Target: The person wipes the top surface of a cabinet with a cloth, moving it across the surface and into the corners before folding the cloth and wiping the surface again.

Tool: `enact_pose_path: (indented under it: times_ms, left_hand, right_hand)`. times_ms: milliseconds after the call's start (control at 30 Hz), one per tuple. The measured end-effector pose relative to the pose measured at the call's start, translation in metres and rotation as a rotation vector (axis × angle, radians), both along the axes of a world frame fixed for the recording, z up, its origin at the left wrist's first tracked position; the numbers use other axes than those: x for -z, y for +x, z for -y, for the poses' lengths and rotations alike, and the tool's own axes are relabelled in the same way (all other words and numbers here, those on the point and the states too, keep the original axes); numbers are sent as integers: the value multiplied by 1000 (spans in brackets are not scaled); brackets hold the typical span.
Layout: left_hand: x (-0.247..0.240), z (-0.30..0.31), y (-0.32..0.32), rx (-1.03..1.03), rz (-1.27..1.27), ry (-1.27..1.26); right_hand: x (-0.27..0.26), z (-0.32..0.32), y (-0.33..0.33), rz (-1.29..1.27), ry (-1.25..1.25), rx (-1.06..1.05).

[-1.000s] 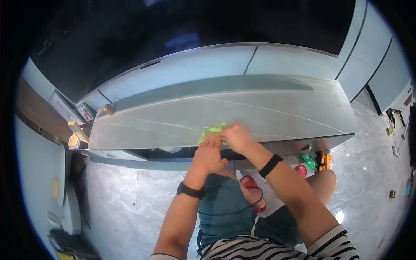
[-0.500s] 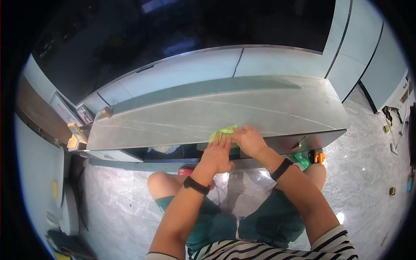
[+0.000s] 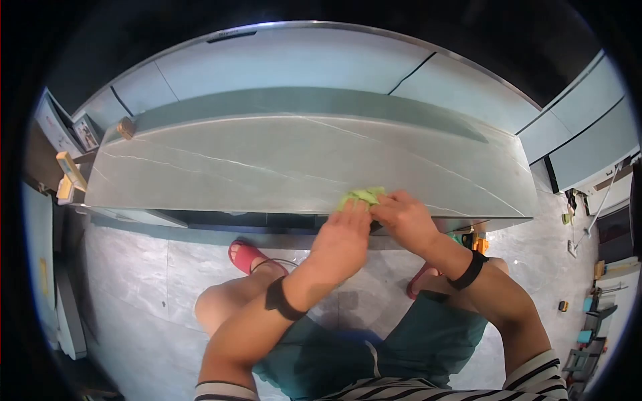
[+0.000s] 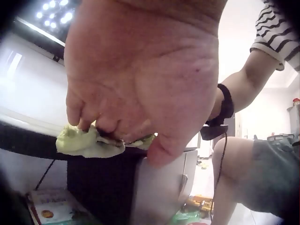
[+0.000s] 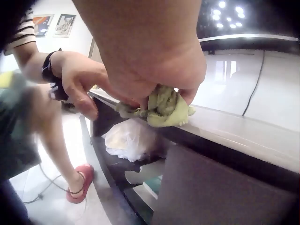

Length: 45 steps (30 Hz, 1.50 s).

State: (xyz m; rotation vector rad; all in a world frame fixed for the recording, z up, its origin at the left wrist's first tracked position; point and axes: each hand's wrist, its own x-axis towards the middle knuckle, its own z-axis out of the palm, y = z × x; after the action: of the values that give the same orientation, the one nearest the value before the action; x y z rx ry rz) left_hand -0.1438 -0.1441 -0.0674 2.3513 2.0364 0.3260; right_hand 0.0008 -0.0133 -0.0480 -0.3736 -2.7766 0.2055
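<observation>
A crumpled light-green cloth (image 3: 364,194) lies at the front edge of the grey, white-veined cabinet top (image 3: 267,150). My right hand (image 3: 409,224) grips it from the right; in the right wrist view, folds of the cloth (image 5: 168,110) bunch between the thumb and curled fingers. My left hand (image 3: 342,242) rests on the cloth's near left side, fingers reaching forward over it and thumb standing apart. In the left wrist view, the cloth (image 4: 89,144) hangs a little over the edge below the fingertips.
Below the top, an open compartment holds a white plastic bag (image 5: 131,138). A dark cabinet door (image 5: 211,187) stands beside it. A small brown object (image 3: 126,127) sits at the top's far left. Red slippers (image 3: 246,256) and an orange toy (image 3: 476,243) are on the floor.
Both hands and the cloth have moved to the right along the cabinet's front edge. The legs have spread apart, and the head view has shifted downward.
</observation>
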Motion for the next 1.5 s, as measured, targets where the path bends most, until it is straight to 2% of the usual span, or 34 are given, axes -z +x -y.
enact_pose_path:
  times_ms: [167,233,367,433,567,633,767,833,867,967,1033,1167,1367,1467,1500]
  left_hand:
    - [-16,51,-84,-143,80,-24]
    - [-32,75,-117,-311,139,-134]
    - [-30,111,-171,-544,180,28]
    - [-35,115,-179,-550,221,36]
    - [-51,96,-163,-556,193,-56]
    - [-46,87,-149,-471,163,-23]
    - [-44,52,-93,-327,215,-12]
    - [-28,31,-65,-160,160,100]
    - [-26,20,-50,-155,226,39]
    - [-28,6,-24,-64,92,49]
    - [-18,4,-20,-73,45,-23]
    - [-8,24,-49,-119,176,94]
    - [-25,56,-117,-402,325,123]
    - [-35,55,-128,-538,422,34]
    - [-33,54,-132,-517,479,69]
  right_hand:
    - [11,39,-100,-117,-2,-118]
    - [19,60,-153,-150,-41,-148]
    - [22,100,-244,-76,-105,-157]
    - [24,111,-262,-79,-181,-130]
    - [30,101,-253,-112,-264,-124]
    - [29,96,-231,-79,-271,-154]
    - [25,47,-136,-201,-282,-192]
    - [10,27,-84,-93,-215,-125]
    - [6,21,-62,-107,-209,-93]
    - [-1,12,-28,-81,-194,-48]
    - [-3,15,-32,-48,-166,-32]
    - [-2,25,-61,-56,-144,-62]
    - [7,51,-141,-95,-171,-139]
    - [1,53,-151,-77,-316,-61]
    - [-2,51,-150,-60,-504,14]
